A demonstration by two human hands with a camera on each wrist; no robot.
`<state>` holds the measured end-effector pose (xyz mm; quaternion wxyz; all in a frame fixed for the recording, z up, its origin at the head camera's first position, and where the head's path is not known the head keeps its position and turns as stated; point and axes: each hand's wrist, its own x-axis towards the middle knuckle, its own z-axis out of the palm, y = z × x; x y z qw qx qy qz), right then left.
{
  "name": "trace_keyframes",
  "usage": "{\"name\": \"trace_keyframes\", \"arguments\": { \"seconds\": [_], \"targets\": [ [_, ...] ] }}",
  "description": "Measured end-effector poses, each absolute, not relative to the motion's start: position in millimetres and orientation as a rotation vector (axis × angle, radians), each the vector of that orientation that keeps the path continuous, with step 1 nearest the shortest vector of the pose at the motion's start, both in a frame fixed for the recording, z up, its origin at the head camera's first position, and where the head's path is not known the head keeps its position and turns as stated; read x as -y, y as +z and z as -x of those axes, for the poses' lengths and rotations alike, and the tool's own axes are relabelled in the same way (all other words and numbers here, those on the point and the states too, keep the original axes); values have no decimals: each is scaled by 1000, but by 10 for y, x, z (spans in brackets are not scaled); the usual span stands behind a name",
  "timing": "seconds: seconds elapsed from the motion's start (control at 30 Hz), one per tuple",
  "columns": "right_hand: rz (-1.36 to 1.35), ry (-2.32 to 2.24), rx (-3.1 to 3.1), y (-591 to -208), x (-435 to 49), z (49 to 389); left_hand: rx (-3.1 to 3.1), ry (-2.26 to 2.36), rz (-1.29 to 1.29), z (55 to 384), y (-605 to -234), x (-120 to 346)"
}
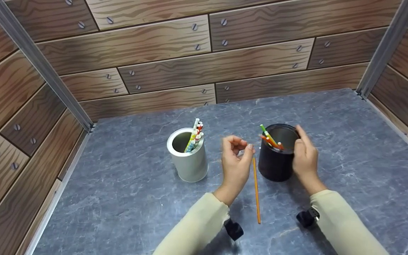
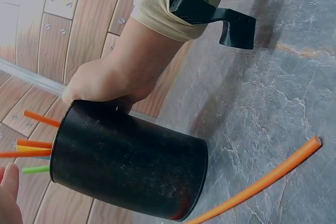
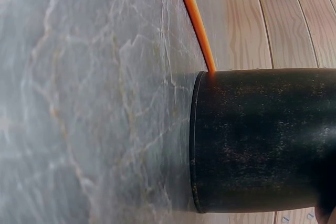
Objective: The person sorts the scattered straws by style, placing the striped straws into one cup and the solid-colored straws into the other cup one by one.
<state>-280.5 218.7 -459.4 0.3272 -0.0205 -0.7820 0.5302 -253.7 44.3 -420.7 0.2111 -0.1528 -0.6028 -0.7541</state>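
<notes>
Head view shows the left hand (image 1: 236,163) pinching the top end of an orange pencil (image 1: 256,191), which hangs almost upright just left of the black cup (image 1: 276,159). The right hand (image 1: 305,157) curls round that cup's far side, steadying it on the grey table (image 1: 349,148). Lifting the pencil clear of the rim first seems wise (several pencils (image 1: 270,139) already lean inside). A white cup (image 1: 188,156) stands apart.

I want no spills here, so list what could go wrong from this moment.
1. The left hand pinches the orange pencil only at its top end; hanging long and loose, it could slip or swing.
2. The pencil hangs close beside the black cup; a knock might tip it, though the right hand steadies it.
</notes>
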Motion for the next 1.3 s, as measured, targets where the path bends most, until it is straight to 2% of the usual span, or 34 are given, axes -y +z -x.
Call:
{"name": "trace_keyframes", "arguments": {
  "seconds": [0.7,1.3],
  "targets": [
    [38,1397,2059,-4583,-2184,2806,1839,-2060,366,2497,-4277,-429],
    [53,1371,2047,-4585,-2180,2807,2307,-1928,191,2595,-4713,-391]
  ]
}}
